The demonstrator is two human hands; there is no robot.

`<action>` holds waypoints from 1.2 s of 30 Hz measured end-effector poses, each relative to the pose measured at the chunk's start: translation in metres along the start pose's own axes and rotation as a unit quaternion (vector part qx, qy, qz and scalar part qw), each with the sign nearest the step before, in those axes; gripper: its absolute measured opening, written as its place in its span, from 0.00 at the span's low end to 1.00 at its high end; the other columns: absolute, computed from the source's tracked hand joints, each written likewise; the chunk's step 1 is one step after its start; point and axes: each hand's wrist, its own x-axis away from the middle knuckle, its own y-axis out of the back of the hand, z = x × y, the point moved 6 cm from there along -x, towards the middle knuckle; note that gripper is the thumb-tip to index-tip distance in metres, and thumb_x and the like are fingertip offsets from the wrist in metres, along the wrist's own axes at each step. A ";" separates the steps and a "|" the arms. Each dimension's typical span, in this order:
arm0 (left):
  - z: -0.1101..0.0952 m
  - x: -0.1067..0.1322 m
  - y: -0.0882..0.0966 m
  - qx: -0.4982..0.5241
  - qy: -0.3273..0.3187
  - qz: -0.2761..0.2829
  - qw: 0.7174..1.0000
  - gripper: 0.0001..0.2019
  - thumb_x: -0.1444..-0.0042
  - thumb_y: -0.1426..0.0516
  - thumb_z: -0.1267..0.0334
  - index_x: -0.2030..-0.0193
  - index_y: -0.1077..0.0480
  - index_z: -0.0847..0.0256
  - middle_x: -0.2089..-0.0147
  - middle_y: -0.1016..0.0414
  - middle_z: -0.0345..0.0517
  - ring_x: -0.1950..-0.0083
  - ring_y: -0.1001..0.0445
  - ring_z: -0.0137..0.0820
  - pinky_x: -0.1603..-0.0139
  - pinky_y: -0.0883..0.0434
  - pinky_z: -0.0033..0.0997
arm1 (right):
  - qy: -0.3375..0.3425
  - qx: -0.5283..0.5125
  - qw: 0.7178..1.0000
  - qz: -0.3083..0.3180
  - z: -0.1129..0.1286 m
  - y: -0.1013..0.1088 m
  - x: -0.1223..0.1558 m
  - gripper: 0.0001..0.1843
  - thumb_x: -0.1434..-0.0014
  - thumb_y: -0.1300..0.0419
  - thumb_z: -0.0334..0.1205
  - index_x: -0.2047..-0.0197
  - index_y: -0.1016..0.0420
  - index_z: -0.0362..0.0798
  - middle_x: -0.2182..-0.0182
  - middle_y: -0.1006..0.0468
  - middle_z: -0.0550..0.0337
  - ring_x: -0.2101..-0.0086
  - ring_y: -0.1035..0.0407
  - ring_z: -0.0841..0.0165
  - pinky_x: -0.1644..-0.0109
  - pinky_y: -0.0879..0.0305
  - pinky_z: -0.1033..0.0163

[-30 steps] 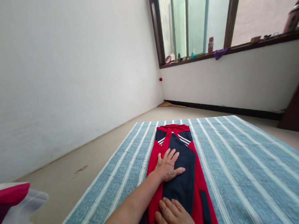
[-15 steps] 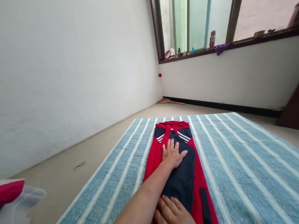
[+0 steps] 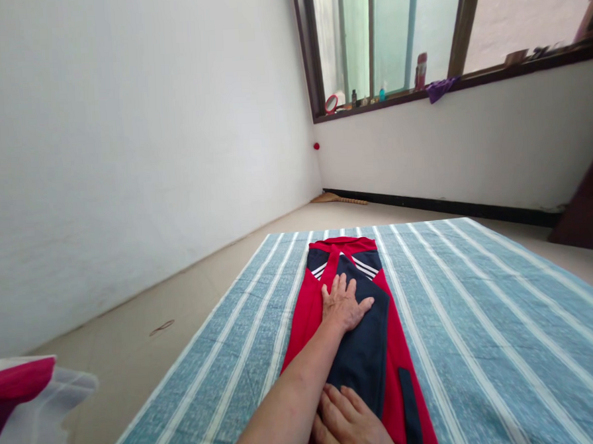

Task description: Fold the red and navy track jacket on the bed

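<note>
A red and navy garment [image 3: 363,351] with white stripes near its far end lies folded into a long narrow strip on a blue and white striped sheet [image 3: 481,331]. My left hand [image 3: 343,304] rests flat on the navy part, fingers spread, about halfway along the strip. My right hand [image 3: 349,426] lies flat on the near end of the garment, fingers stretched out, partly cut off by the bottom edge. Neither hand holds anything.
The sheet covers a pale floor beside a white wall [image 3: 124,158] on the left. A pile of pink and white cloth [image 3: 22,408] sits at the lower left. A windowsill [image 3: 419,93] with small bottles runs along the far wall. A dark wooden panel [image 3: 588,207] leans at right.
My left hand slid farther along the garment, away from me, between one second ago and half a second ago. It has barely moved since. My right hand has stayed at the near end.
</note>
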 end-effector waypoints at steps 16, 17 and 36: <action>0.010 0.010 0.019 0.021 -0.009 0.028 0.999 0.41 0.43 0.60 0.32 0.31 0.52 0.59 0.27 0.63 0.52 0.27 0.67 0.42 0.32 0.59 0.53 | 0.023 0.003 0.999 0.048 0.001 -0.007 0.002 0.31 0.41 0.46 0.63 0.46 0.31 0.48 0.48 0.26 0.48 0.49 0.32 0.53 0.49 0.32 0.51; 0.014 0.014 0.021 0.019 -0.007 0.025 0.999 0.41 0.43 0.60 0.33 0.31 0.52 0.59 0.27 0.63 0.52 0.27 0.68 0.41 0.31 0.60 0.52 | 0.023 0.001 0.999 0.049 0.001 -0.008 0.002 0.32 0.42 0.45 0.64 0.45 0.31 0.48 0.48 0.26 0.48 0.49 0.32 0.52 0.49 0.32 0.50; 0.040 0.038 0.008 0.001 0.014 0.011 1.000 0.42 0.41 0.63 0.33 0.30 0.56 0.62 0.27 0.63 0.54 0.27 0.66 0.40 0.31 0.60 0.48 | 0.017 -0.008 0.998 0.058 0.000 -0.005 0.000 0.32 0.44 0.42 0.63 0.46 0.30 0.47 0.48 0.27 0.48 0.48 0.33 0.53 0.47 0.33 0.51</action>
